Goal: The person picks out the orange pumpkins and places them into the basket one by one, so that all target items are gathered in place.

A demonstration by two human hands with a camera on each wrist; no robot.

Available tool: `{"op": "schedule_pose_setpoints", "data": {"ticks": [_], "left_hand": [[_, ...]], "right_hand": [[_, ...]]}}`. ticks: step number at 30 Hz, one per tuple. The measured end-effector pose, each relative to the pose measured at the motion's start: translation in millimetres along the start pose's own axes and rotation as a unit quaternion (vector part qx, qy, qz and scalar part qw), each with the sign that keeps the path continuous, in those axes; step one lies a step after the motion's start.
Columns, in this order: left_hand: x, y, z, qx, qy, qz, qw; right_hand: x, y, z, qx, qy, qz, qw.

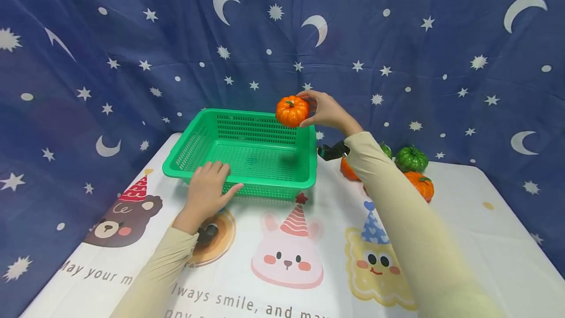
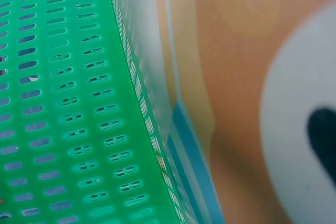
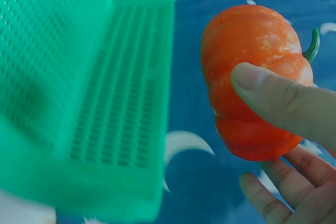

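Note:
A green plastic basket [image 1: 253, 180] with slotted walls stands on the table, its inside bare in the head view. My left hand [image 1: 206, 190] holds its front rim at the left, fingers over the edge and thumb spread along the outside. Only the basket's slotted wall [image 2: 68, 98] shows in the left wrist view, without the hand. Above the basket's right rear corner, my right hand [image 1: 324, 110] pinches a small orange pumpkin [image 1: 291, 112]. In the right wrist view, the thumb lies across the pumpkin's side [image 3: 257, 114], beside the basket's wall [image 3: 121, 77].
Behind my right forearm are more orange pumpkins [image 1: 420, 186] and green pumpkins [image 1: 411, 159], partly hidden by the sleeve. A white tablecloth [image 1: 335, 288] with cartoon prints covers the table. A blue star-and-moon curtain [image 1: 273, 38] hangs behind it.

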State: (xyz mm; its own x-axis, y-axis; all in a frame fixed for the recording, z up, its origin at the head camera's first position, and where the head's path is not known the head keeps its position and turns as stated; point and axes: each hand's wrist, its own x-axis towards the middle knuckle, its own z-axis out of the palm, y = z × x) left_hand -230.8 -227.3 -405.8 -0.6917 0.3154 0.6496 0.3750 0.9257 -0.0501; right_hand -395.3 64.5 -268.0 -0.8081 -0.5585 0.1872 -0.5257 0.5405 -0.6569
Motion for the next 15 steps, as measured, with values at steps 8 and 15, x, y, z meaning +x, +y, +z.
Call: {"op": "schedule_pose_setpoints", "data": {"ticks": [8, 15], "left_hand": [[1.0, 0.1, -0.3, 0.006, 0.009, 0.005, 0.9999], [0.6, -0.4, -0.6, 0.006, 0.005, 0.008, 0.9999]], "right_hand": [[25.4, -7.2, 40.8, -0.008, -0.046, 0.004, 0.999], [40.9, -7.4, 74.7, -0.023, -0.073, 0.005, 0.997]]}}
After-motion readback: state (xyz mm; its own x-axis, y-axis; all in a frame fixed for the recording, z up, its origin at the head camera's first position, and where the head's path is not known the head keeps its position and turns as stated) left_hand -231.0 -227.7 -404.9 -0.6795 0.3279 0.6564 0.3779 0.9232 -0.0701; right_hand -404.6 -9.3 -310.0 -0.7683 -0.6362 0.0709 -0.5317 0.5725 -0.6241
